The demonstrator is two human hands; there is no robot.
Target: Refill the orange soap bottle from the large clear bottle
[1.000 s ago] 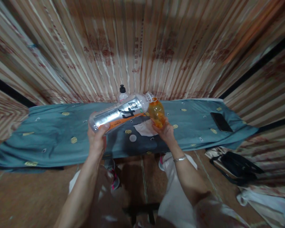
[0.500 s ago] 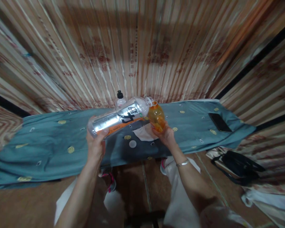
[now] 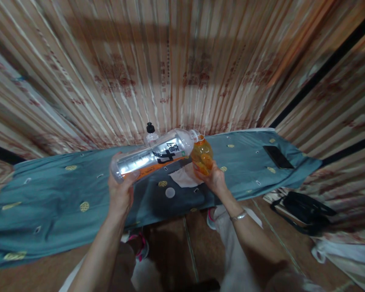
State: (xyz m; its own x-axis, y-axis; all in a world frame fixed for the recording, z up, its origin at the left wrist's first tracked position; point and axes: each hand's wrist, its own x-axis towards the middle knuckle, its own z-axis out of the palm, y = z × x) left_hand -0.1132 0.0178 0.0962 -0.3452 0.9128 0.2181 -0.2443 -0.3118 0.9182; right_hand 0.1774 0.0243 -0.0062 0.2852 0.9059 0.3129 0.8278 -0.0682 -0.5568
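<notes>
My left hand (image 3: 121, 191) grips the base of a large clear plastic bottle (image 3: 153, 157) with a silver, black and orange label. The bottle lies nearly level, its open mouth resting at the mouth of a small orange bottle (image 3: 202, 156). My right hand (image 3: 214, 179) holds that small bottle from below, tilted a little toward the big one. A thin layer of orange liquid lies along the big bottle's lower side. Both are held above a teal cloth-covered table (image 3: 63, 190).
A clear bottle with a black cap (image 3: 150, 135) stands at the table's back edge. A white cap (image 3: 170, 192) and a white patch (image 3: 185, 177) lie on the cloth below the bottles. A dark phone (image 3: 278, 157) lies at the right. A black bag (image 3: 304, 211) is on the floor.
Both hands keep the same grip with the bottles mouth to mouth. The view has shifted slightly, so the table and bottles sit a bit lower and further left.
</notes>
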